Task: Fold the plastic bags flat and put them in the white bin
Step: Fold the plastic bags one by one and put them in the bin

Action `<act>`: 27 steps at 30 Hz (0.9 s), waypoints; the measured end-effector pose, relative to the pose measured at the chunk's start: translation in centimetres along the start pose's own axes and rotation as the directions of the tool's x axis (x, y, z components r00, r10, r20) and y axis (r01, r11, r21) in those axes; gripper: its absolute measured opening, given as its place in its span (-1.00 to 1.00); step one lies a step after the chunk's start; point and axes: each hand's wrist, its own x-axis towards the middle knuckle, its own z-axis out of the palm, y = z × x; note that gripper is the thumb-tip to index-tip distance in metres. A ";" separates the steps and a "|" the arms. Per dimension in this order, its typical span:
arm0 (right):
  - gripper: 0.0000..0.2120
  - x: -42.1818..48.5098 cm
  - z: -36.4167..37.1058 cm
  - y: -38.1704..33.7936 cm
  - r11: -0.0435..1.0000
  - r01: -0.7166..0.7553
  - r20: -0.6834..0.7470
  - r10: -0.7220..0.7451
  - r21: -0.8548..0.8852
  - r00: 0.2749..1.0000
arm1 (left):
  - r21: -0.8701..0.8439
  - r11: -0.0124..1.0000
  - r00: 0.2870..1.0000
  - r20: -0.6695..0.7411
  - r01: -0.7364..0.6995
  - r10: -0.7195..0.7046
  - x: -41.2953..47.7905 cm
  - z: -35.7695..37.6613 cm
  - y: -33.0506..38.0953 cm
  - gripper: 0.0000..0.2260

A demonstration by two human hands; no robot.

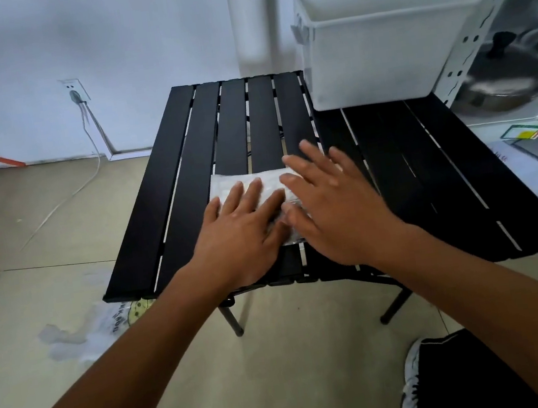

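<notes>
Well inside the table (163, 201) edges, left hand (241, 238) and right hand (334, 208) outspread on perhaps-folded plastic bag (223, 184).

The plastic bag (105, 327) on the floor (23, 238) bears dark printed letters, too blurred to read. The green-and-yellow label (525, 132) at right is illegible too.

Black slatted table (238, 121) — white bin (374, 54)

Crinkly translucent plastic bag (243, 181); matt black table (170, 197).
</notes>
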 end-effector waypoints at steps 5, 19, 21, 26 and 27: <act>-0.37 0.5 1.5 2.1 0.986 -0.164 0.324 0.144 0.035 0.935 | -0.010 0.998 0.997 -0.023 0.068 -0.068 -0.5 -0.1 0.1 -0.51; -0.31 -1.8 0.9 3.7 0.945 -0.326 0.335 0.312 -0.015 0.889 | -0.411 0.717 0.810 0.101 0.562 -0.577 1.4 -6.1 -0.9 -0.59; -0.31 -1.9 0.9 3.8 0.944 -0.329 0.328 0.312 -0.005 0.892 | -0.546 0.620 0.798 0.166 0.563 -0.579 1.4 -6.0 -1.1 -0.61; -0.27 -2.0 0.5 4.6 0.888 -0.433 0.252 0.388 0.153 0.886 | -0.759 0.577 0.897 0.017 0.300 -0.443 0.9 -5.1 -0.4 -0.86; -0.25 -1.9 0.2 4.8 0.837 -0.484 0.217 0.439 0.254 0.872 | -0.786 0.580 0.904 -0.066 0.213 -0.422 0.9 -5.0 -0.3 -0.87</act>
